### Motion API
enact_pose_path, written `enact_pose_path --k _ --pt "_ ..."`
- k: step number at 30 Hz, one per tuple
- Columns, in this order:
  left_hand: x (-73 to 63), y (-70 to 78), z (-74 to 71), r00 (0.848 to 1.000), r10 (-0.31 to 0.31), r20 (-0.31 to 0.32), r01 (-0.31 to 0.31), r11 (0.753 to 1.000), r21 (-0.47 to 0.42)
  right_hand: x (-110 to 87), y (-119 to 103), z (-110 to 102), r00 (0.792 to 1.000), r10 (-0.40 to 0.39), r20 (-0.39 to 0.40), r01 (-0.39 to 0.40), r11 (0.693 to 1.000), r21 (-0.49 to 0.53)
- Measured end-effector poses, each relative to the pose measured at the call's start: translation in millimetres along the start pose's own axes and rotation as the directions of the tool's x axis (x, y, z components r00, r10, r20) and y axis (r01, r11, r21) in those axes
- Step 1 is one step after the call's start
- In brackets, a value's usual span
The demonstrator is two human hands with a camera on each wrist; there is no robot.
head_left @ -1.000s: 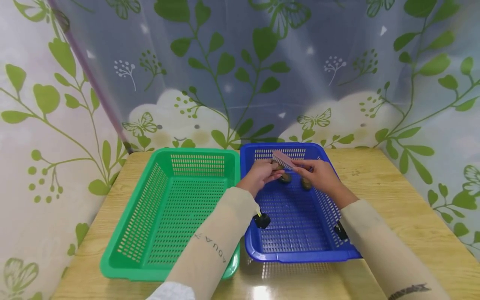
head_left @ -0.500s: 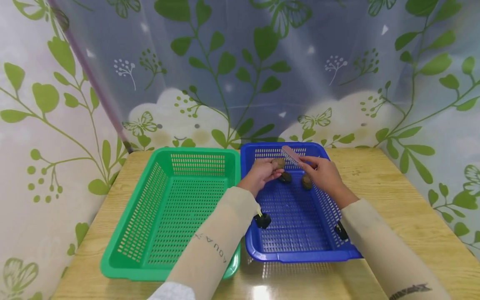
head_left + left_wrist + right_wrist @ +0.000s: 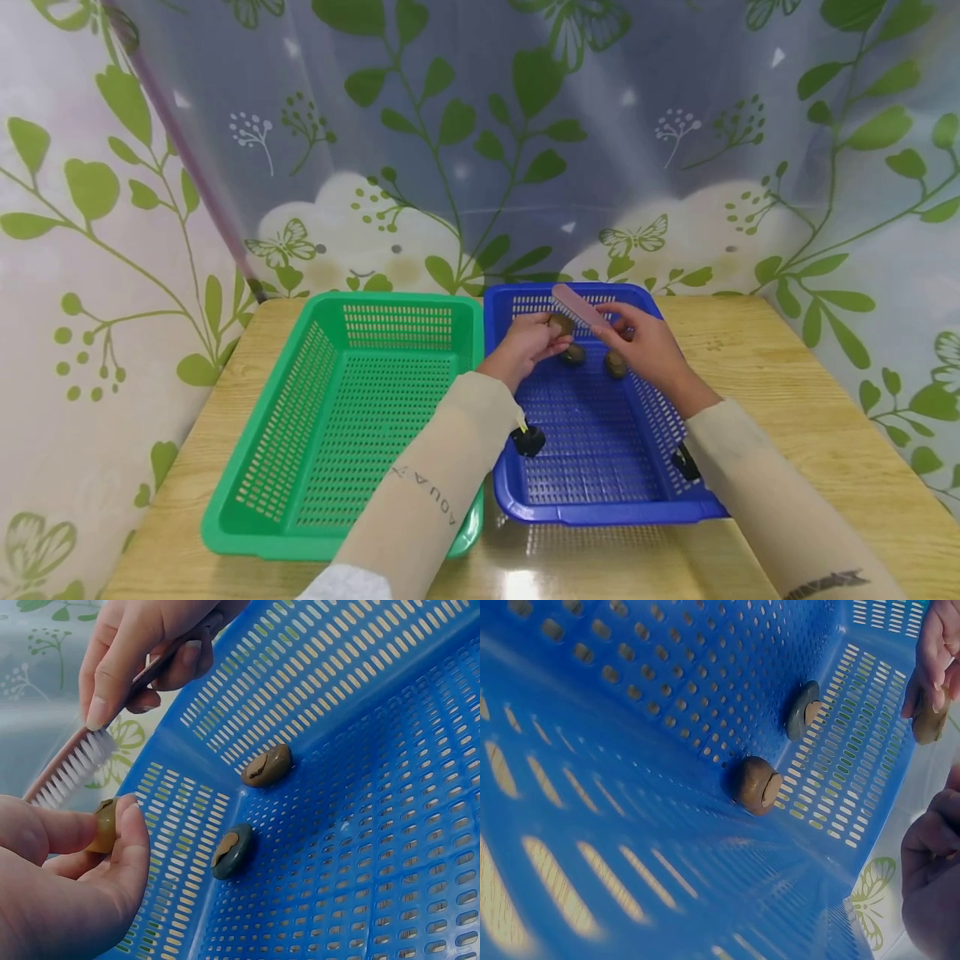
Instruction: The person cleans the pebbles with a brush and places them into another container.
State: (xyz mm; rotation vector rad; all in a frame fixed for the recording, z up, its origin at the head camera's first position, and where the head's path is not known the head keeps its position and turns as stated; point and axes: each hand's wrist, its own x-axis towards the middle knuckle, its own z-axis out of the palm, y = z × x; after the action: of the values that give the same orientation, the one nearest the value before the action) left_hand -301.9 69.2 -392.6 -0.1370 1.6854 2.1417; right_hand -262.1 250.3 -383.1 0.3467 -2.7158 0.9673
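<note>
My left hand [image 3: 527,343] pinches a smooth brownish stone [image 3: 105,831] between thumb and fingers, over the far end of the blue basket [image 3: 615,514]. My right hand [image 3: 648,348] grips a brush [image 3: 577,307] with a pinkish handle and white bristles, its head tilted up and to the left. In the left wrist view the bristles [image 3: 79,765] stand close above the held stone. Below the hands, a dark grey-green stone [image 3: 234,851] and a brown stone [image 3: 268,766] lie in the basket, each with a tan patch on it.
A green perforated basket [image 3: 270,546] stands left of the blue one on a wooden table [image 3: 757,383]. Patterned cloth [image 3: 487,125] hangs behind and at both sides. Dark wrist-camera parts [image 3: 528,440] show under my left cuff.
The brush has lifted off the stone, swung up to the right, then shifted back left a little with its head raised. My left hand keeps its hold on the stone, nearly in place.
</note>
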Motion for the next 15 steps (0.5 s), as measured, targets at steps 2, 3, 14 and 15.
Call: enact_pose_path --k 2,3,14,15 --pt "0.9 0.3 0.7 1.000 0.001 -0.003 -0.001 1.000 0.005 0.3 -0.6 -0.7 1.000 0.010 0.024 -0.010 1.000 -0.008" --pt "1.1 0.5 0.9 1.000 0.000 -0.004 0.000 1.000 0.004 0.6 -0.9 -1.0 0.999 0.013 0.034 -0.012 1.000 -0.007" --pt "-0.5 -0.8 0.2 0.998 0.028 -0.050 -0.027 0.999 0.029 0.0 2.2 -0.4 0.989 0.028 0.148 -0.027 1.000 -0.012" --pt "-0.5 -0.4 -0.4 0.998 0.034 -0.051 -0.032 0.999 0.038 0.6 3.1 -0.3 0.988 0.027 0.150 -0.024 1.000 -0.019"
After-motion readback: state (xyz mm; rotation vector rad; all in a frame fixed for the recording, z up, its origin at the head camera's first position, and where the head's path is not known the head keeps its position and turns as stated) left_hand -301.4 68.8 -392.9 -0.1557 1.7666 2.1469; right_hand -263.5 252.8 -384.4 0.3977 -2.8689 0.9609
